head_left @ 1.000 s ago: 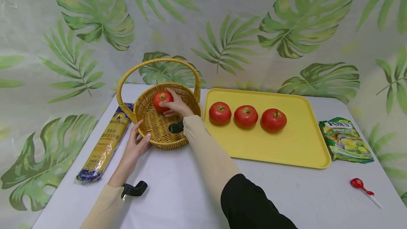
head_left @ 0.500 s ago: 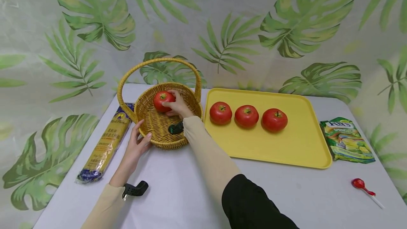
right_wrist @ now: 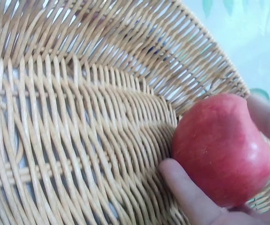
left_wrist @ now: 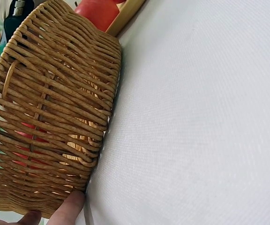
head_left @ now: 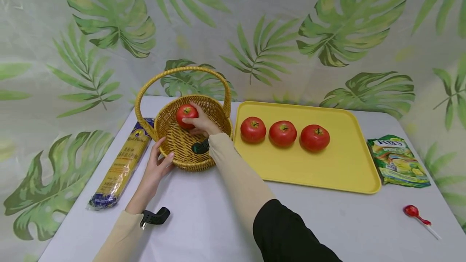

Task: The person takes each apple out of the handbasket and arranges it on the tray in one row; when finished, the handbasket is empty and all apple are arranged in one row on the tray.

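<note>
In the head view, my right hand reaches inside a round wicker basket and holds a red apple near its back left wall. The right wrist view shows the thumb and fingers on either side of that apple, which is low against the woven side. My left hand touches the basket's outer wall at the front left. In the left wrist view its fingertips rest against the weave near the table.
Right of the basket, a yellow tray bears three red apples in a row. A spaghetti pack lies left of the basket. Beyond the tray are a green candy bag and a red lollipop. The basket's tall handle arches overhead.
The apple and my right hand shift only slightly inside the basket, with the fingers staying around it. My left hand stays at the basket's side.
</note>
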Motion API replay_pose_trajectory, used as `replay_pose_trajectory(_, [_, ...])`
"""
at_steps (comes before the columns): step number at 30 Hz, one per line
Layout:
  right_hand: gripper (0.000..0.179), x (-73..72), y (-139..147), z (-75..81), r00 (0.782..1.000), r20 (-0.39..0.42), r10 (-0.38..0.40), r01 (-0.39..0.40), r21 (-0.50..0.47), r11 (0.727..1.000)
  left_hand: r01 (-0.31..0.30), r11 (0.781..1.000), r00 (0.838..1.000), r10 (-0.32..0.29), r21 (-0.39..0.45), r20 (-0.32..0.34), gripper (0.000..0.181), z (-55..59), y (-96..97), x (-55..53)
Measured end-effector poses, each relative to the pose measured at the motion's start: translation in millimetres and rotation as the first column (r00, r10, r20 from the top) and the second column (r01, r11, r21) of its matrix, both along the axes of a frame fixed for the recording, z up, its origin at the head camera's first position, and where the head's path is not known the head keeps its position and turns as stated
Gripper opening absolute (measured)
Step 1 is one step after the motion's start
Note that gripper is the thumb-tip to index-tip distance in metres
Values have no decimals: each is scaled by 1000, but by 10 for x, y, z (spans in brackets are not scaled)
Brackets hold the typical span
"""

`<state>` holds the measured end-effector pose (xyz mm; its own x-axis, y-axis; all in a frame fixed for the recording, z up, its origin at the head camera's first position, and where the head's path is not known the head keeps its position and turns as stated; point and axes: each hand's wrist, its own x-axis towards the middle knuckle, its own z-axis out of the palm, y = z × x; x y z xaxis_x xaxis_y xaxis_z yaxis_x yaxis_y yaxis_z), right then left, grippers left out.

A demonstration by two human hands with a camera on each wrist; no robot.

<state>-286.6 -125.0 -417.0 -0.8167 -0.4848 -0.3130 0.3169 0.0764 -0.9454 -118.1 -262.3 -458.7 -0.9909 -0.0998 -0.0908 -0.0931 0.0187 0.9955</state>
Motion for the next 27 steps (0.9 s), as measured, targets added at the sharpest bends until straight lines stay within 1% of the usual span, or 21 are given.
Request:
replay_pose_trajectory(4, [68,30,-7,1,997,1,-73,73,-35,997,-3,1000,1000,3,0,4,66,-1,9,4])
replay_pose_trajectory(6, [66,40,-3,0,996,-4,-92,92,-36,995,-4,1000,1000,4,-1,6,66,0,12,5])
replay_pose_trajectory(8, [64,36,9,2,995,-4,-98,98,-26,995,-4,1000,1000,4,0,5,66,2,12,4])
replay_pose_trajectory(10, [62,27,33,20,996,-10,-83,83,-2,997,-3,1000,1000,3,-1,4,67,4,10,3])
replay_pose_trajectory(12, [62,15,71,61,999,-6,-51,51,4,999,-1,1000,1000,1,0,4,67,6,4,1])
replay_pose_trajectory(15, [61,-4,149,156,1000,-9,18,-18,-8,1000,2,1000,1000,-2,3,4,68,0,-5,-3])
replay_pose_trajectory(17, [62,-23,216,220,998,-13,66,-66,-30,997,6,1000,1000,-6,8,4,69,-3,-10,-7])
replay_pose_trajectory(19, [61,-46,290,270,992,-35,118,-119,-34,992,6,1000,1000,-6,11,5,69,-5,-13,-9])
replay_pose_trajectory(22, [59,-83,413,316,978,-77,194,-197,-30,980,5,1000,1000,-5,11,10,69,-5,-13,-8])
replay_pose_trajectory(27, [55,-123,632,382,937,-167,308,-314,-13,949,5,1000,1000,-6,11,7,68,-3,-11,0])
